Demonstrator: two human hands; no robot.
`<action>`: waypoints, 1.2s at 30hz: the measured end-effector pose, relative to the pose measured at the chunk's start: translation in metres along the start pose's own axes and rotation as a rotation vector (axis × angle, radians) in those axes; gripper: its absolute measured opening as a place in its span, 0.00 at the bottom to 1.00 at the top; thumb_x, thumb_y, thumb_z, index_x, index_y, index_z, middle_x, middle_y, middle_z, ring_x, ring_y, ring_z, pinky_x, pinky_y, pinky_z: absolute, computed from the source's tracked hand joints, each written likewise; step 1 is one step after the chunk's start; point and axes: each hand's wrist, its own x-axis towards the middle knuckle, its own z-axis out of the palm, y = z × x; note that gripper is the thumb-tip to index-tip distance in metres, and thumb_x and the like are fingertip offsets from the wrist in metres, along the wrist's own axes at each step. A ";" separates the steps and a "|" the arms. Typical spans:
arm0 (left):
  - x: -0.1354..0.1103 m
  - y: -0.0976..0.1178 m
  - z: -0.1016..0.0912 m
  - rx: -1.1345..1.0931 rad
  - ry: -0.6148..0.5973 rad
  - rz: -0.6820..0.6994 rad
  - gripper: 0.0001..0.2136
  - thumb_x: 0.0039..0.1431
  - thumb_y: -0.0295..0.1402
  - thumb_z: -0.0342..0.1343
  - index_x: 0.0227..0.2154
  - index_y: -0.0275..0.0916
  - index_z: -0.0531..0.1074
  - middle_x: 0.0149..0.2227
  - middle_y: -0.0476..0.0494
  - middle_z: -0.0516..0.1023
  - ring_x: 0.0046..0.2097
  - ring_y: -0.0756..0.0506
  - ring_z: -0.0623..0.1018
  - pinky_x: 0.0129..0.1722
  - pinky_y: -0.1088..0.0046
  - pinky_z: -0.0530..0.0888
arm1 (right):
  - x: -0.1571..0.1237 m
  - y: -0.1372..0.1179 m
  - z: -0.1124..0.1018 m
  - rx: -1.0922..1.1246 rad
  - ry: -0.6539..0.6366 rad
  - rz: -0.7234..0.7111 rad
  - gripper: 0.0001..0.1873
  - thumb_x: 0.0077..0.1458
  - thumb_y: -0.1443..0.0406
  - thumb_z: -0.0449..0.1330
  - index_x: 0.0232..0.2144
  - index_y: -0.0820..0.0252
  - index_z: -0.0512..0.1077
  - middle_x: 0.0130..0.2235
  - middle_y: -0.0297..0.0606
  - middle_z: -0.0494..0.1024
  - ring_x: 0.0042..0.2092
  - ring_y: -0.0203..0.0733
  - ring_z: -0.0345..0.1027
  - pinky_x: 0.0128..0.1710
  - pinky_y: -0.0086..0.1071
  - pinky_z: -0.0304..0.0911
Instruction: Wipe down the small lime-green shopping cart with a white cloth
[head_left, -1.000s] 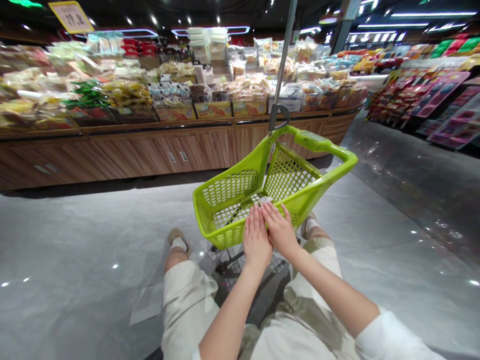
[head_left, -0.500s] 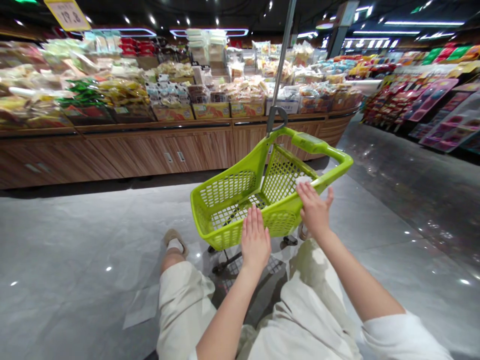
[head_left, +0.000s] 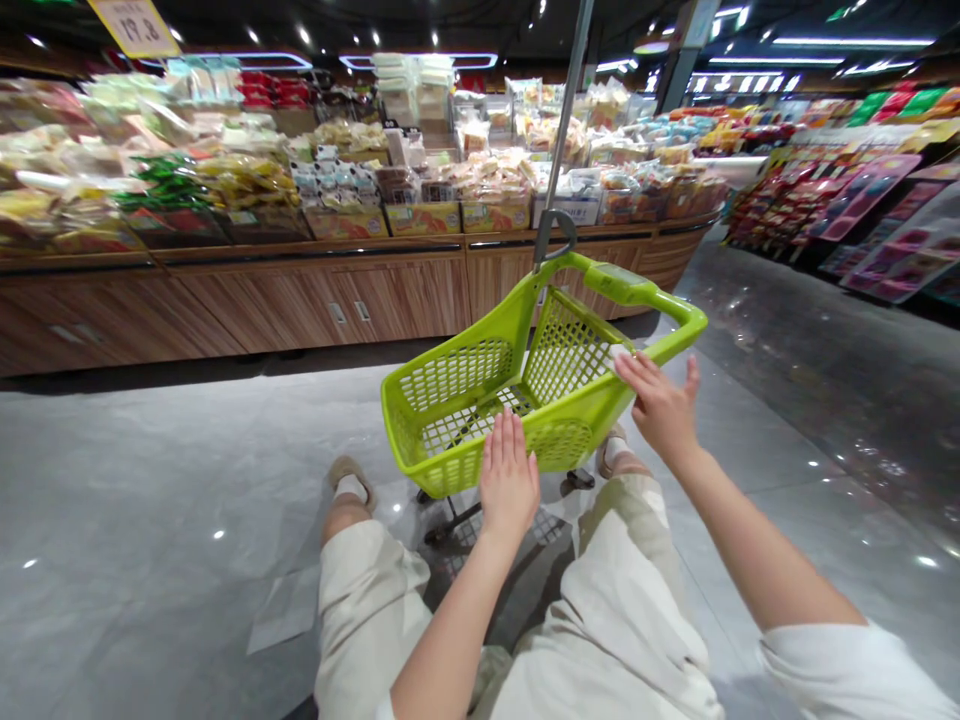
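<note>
A lime-green shopping cart (head_left: 559, 442) with a lattice basket stands in front of me, and its basket holds nothing. My left hand (head_left: 510, 490) lies flat against the near rim, fingers stretched out and close together. Farther right, my right hand (head_left: 664, 408) presses a small white tissue (head_left: 619, 352) on the near rim, close to where the handle (head_left: 679, 325) begins. Its thumb sticks out to the side, and the fingers partly cover the tissue. A grey pole (head_left: 566, 120) rises from a clip at the cart's far corner.
Behind the cart runs a wood-panelled display counter (head_left: 322, 300) heaped with packaged food. A price sign (head_left: 135, 28) hangs at upper left. More goods hang on racks (head_left: 795, 195) at the right. Glossy grey floor tiles (head_left: 150, 500) surround my legs.
My right hand has slid right along the near rim toward the handle, taking the white tissue with it. My left hand and the cart stay almost where they were.
</note>
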 end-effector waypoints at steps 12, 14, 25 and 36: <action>0.001 0.005 0.004 0.023 -0.024 -0.012 0.34 0.64 0.30 0.45 0.68 0.27 0.39 0.71 0.34 0.42 0.72 0.41 0.42 0.69 0.59 0.51 | -0.028 -0.138 0.033 0.243 -0.146 -0.168 0.36 0.52 0.75 0.49 0.64 0.58 0.59 0.64 0.43 0.65 0.67 0.43 0.54 0.68 0.49 0.24; 0.001 0.002 0.004 0.023 -0.011 -0.009 0.34 0.64 0.30 0.45 0.68 0.28 0.38 0.71 0.35 0.42 0.72 0.42 0.43 0.69 0.58 0.52 | -0.025 -0.120 0.029 0.231 -0.172 -0.206 0.38 0.51 0.76 0.48 0.64 0.56 0.59 0.64 0.41 0.66 0.66 0.42 0.55 0.68 0.52 0.22; 0.000 0.005 0.005 0.008 0.012 -0.010 0.32 0.67 0.33 0.42 0.68 0.28 0.38 0.72 0.36 0.42 0.72 0.41 0.43 0.69 0.58 0.52 | 0.000 -0.016 0.006 0.012 0.042 0.173 0.36 0.50 0.76 0.48 0.61 0.54 0.63 0.60 0.44 0.71 0.64 0.50 0.58 0.63 0.65 0.24; -0.002 -0.001 0.009 0.055 0.011 -0.016 0.33 0.64 0.31 0.44 0.69 0.29 0.38 0.71 0.35 0.43 0.72 0.40 0.42 0.69 0.58 0.51 | -0.028 -0.138 0.026 0.298 -0.186 -0.134 0.39 0.50 0.77 0.48 0.64 0.53 0.59 0.63 0.40 0.67 0.65 0.43 0.57 0.67 0.55 0.18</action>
